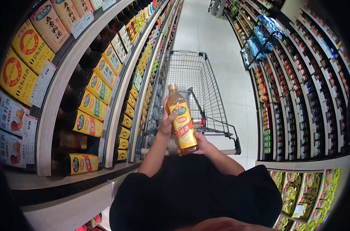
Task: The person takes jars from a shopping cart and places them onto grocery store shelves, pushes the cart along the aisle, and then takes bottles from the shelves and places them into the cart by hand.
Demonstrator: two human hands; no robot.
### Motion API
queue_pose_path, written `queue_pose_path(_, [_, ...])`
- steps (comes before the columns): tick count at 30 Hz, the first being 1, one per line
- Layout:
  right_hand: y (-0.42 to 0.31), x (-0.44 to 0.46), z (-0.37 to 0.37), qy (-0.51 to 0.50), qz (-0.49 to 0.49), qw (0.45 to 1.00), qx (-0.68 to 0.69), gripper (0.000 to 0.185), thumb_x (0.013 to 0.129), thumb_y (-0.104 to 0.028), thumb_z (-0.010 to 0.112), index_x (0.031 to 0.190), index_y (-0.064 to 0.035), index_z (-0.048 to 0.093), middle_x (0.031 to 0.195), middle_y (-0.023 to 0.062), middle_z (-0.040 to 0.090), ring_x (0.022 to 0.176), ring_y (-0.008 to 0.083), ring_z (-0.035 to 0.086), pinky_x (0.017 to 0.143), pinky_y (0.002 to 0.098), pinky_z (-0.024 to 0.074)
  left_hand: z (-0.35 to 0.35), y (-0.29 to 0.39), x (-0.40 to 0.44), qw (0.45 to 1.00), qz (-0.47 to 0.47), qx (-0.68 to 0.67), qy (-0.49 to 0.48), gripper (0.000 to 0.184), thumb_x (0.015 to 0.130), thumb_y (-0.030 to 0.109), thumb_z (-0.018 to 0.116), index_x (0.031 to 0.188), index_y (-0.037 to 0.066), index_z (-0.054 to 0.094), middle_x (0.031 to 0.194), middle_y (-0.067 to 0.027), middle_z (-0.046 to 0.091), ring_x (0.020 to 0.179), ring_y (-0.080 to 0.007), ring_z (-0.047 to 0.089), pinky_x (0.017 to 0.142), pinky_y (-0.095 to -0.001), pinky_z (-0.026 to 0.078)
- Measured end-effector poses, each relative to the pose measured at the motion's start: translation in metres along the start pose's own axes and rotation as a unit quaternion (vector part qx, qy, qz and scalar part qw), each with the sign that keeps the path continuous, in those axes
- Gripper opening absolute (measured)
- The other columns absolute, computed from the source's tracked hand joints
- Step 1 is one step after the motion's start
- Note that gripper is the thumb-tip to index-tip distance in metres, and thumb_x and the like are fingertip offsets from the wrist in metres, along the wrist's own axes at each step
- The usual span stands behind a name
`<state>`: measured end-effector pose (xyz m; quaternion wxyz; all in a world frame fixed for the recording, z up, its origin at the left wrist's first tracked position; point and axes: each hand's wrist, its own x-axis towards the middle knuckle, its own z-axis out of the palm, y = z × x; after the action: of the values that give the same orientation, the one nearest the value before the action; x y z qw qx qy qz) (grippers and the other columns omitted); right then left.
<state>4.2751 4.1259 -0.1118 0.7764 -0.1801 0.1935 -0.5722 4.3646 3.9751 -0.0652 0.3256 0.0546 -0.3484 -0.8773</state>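
Note:
A bottle of cooking wine [186,133], with a yellow and red label and a tan cap, is held in front of my chest, its top leaning slightly left. My left hand [167,120] wraps around its left side, the thumb lying across the label. Low on the right, my right hand [201,144] grips the bottle near its base; most of those fingers are hidden behind it. Just beyond the bottle stands a wire shopping cart [217,82], with a small red package [198,121] in it.
To my left, a shelf [46,127] carries rows of similar yellow-labelled bottles [92,104] and boxes [19,79]. Shelves of jars [294,96] line the right side, with blue packs [256,46] in a hanging rack. Another person's legs [218,9] show far along the aisle floor [221,46].

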Motion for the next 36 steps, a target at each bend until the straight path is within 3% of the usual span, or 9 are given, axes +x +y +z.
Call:
queue_pose_path(7, [-0.009, -0.002, 0.037, -0.139, -0.042, 0.979, 0.146, 0.085, 0.081, -0.058, 0.066, 0.142, -0.0067, 0.038, 0.116, 0.0188, 0.054, 0.102, 0.0352, 0.061, 0.087, 0.0480, 0.0503, 0.021, 0.013, 0.011, 0.990, 0.038, 0.041, -0.133, 0.104, 0.078, 0.027, 0.076, 0.155, 0.016, 0.007, 0.146, -0.0213, 0.039, 0.120, -0.0340, 0.057, 0.096, -0.0456, 0.053])
queue_pose_path(15, [-0.026, -0.035, 0.073, -0.132, -0.097, 0.932, 0.322, 0.092, 0.086, -0.069, 0.057, 0.148, -0.0076, 0.030, 0.108, 0.0113, 0.049, 0.092, 0.0232, 0.057, 0.077, 0.0391, 0.0500, 0.033, 0.001, 0.004, 0.991, -0.110, -0.046, -0.054, 0.088, 0.087, 0.017, 0.068, 0.154, 0.014, 0.010, 0.138, -0.0176, 0.048, 0.126, -0.0276, 0.052, 0.104, -0.0455, 0.045])
queue_pose_path(19, [-0.038, -0.042, 0.079, 0.108, -0.121, 0.986, -0.032, 0.079, 0.092, -0.048, 0.063, 0.147, -0.0026, 0.030, 0.121, 0.0136, 0.052, 0.105, 0.0231, 0.059, 0.086, 0.0387, 0.0517, 0.045, 0.008, 0.002, 0.989, -0.143, 0.015, -0.034, 0.075, 0.087, 0.017, 0.069, 0.147, 0.006, 0.026, 0.133, -0.0176, 0.053, 0.119, -0.0287, 0.059, 0.098, -0.0442, 0.052])
queue_pose_path(21, [-0.038, -0.038, 0.076, 0.287, -0.130, 0.881, -0.352, 0.069, 0.093, -0.024, 0.067, 0.146, 0.0003, 0.030, 0.128, 0.0137, 0.052, 0.113, 0.0224, 0.058, 0.091, 0.0344, 0.0509, 0.035, -0.002, 0.001, 0.989, -0.145, 0.033, -0.028, 0.070, 0.088, 0.016, 0.069, 0.145, 0.006, 0.029, 0.130, -0.0176, 0.054, 0.117, -0.0300, 0.060, 0.098, -0.0455, 0.052])
queue_pose_path(24, [-0.041, -0.036, 0.086, 0.359, -0.092, 0.717, -0.590, 0.084, 0.081, -0.032, 0.076, 0.145, 0.0016, 0.032, 0.125, 0.0231, 0.056, 0.111, 0.0389, 0.060, 0.093, 0.0425, 0.0495, 0.023, -0.019, 0.001, 0.991, -0.130, 0.008, 0.041, 0.049, 0.090, 0.016, 0.068, 0.132, 0.006, 0.046, 0.117, -0.0149, 0.060, 0.110, -0.0307, 0.062, 0.095, -0.0467, 0.053])
queue_pose_path(25, [-0.029, -0.036, 0.078, 0.410, -0.109, 0.569, -0.704, 0.081, 0.076, -0.029, 0.079, 0.141, 0.0006, 0.040, 0.124, 0.0246, 0.055, 0.108, 0.0434, 0.059, 0.091, 0.0448, 0.0501, 0.021, -0.024, 0.000, 0.989, -0.121, -0.047, 0.075, 0.048, 0.090, 0.023, 0.068, 0.130, 0.006, 0.047, 0.115, -0.0131, 0.060, 0.108, -0.0293, 0.062, 0.095, -0.0461, 0.052])
queue_pose_path(29, [-0.028, -0.037, 0.078, 0.337, -0.263, 0.477, -0.768, 0.070, 0.071, -0.025, 0.081, 0.131, -0.0039, 0.054, 0.128, 0.0202, 0.052, 0.110, 0.0372, 0.057, 0.095, 0.0432, 0.0481, 0.004, -0.041, -0.003, 0.941, -0.089, -0.285, 0.159, 0.049, 0.093, 0.047, 0.056, 0.123, 0.009, 0.052, 0.110, -0.0098, 0.060, 0.099, -0.0279, 0.061, 0.092, -0.0466, 0.050])
queue_pose_path(32, [-0.026, -0.037, 0.079, 0.266, -0.321, 0.502, -0.758, 0.063, 0.071, -0.019, 0.082, 0.126, -0.0038, 0.057, 0.133, 0.0191, 0.050, 0.119, 0.0367, 0.053, 0.099, 0.0427, 0.0459, -0.017, -0.054, -0.008, 0.930, -0.091, -0.355, 0.030, 0.054, 0.092, 0.056, 0.051, 0.120, 0.010, 0.054, 0.107, -0.0087, 0.061, 0.099, -0.0285, 0.060, 0.089, -0.0469, 0.050])
queue_pose_path(36, [-0.017, -0.036, 0.058, 0.320, -0.313, 0.580, -0.681, 0.059, 0.071, -0.017, 0.083, 0.123, -0.0036, 0.059, 0.133, 0.0192, 0.050, 0.116, 0.0356, 0.055, 0.097, 0.0414, 0.0477, -0.015, -0.051, -0.004, 0.922, -0.100, -0.338, 0.159, 0.062, 0.090, 0.063, 0.052, 0.119, 0.009, 0.055, 0.108, -0.0104, 0.062, 0.098, -0.0287, 0.061, 0.088, -0.0476, 0.050])
